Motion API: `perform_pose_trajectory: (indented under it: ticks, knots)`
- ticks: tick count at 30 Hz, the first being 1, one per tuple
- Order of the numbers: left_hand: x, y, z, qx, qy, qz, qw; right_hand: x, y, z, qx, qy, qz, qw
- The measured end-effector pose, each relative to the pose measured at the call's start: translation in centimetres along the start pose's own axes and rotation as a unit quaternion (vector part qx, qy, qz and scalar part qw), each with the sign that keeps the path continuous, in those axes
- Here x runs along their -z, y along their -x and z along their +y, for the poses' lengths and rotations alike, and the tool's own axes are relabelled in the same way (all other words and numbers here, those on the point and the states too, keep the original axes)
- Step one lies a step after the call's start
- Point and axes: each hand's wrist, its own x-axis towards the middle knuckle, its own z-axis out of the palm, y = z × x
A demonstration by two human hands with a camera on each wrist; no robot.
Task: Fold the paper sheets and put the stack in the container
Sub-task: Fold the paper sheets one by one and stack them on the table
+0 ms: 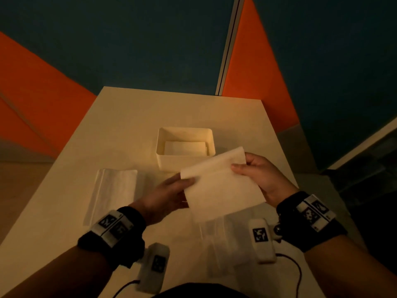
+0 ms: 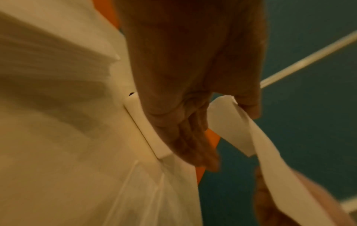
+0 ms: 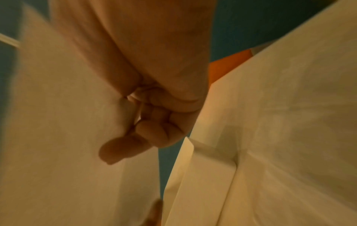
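A folded white paper sheet [image 1: 217, 186] hangs in the air just in front of the white square container [image 1: 169, 160], held by both hands. My left hand [image 1: 182, 186] pinches its left corner, thumb on top. My right hand [image 1: 240, 166] pinches the upper right corner. The container holds a folded sheet [image 1: 184, 147] lying flat inside. In the left wrist view the left hand [image 2: 228, 110] grips the sheet's edge [image 2: 270, 160] between thumb and fingers. The right wrist view has curled fingers [image 3: 154, 131] against the sheet [image 3: 63, 122], with the container's corner [image 3: 210, 156] beside them.
A stack of paper sheets in clear wrapping [image 1: 113, 192] lies left on the white table [image 1: 133, 117]. Another wrapped pack [image 1: 223, 248] lies near the front edge under my right wrist. Orange and dark blue panels stand behind the table.
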Motion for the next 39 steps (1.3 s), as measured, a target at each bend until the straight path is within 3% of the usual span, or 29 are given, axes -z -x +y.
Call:
perform_pose_trajectory:
  ticks: [4,8,13,17,21,27,30,33,36,39]
  knots:
    - [0.1,-0.2,0.9,-0.082,0.101,0.036,0.991,-0.8,0.2,1.5,-0.015,-0.082,0.006,0.996]
    - [0.8,0.4,1.5,-0.121,0.001,0.06,0.991,-0.6,0.4,2.5,-0.044,-0.127,0.002,0.991]
    - [2.2,1.6,1.6,-0.126,-0.144,0.015,0.981,0.0,0.7,3.1,-0.127,-0.154,-0.054,0.978]
    - [3.1,2.1,1.0,-0.084,-0.142,-0.017,0.986,-0.8,1.0,3.8,-0.101,0.0,-0.059,0.993]
    - [3.0,2.5,1.4,0.0,-0.118,-0.091,0.989,-1.5,1.2,4.2,-0.058,0.081,-0.125,0.987]
    - [1.7,1.8,0.4,0.021,-0.234,-0.141,0.962,-3.9,1.0,3.7,0.006,0.204,-0.179,0.963]
    - [2.9,2.0,0.2,0.006,-0.211,-0.075,0.974,-3.4,0.5,4.0,-0.018,0.167,-0.123,0.978]
    - [5.2,3.1,0.3,-0.043,-0.146,0.065,0.986,-1.6,-0.1,4.5,-0.046,0.146,-0.039,0.987]
    - [7.7,4.5,0.4,-0.073,-0.099,0.194,0.973,1.0,-0.8,5.5,-0.065,0.212,0.034,0.975]
    - [10.2,5.7,0.1,-0.082,-0.099,0.27,0.954,3.5,-1.6,6.7,-0.086,0.291,0.066,0.951]
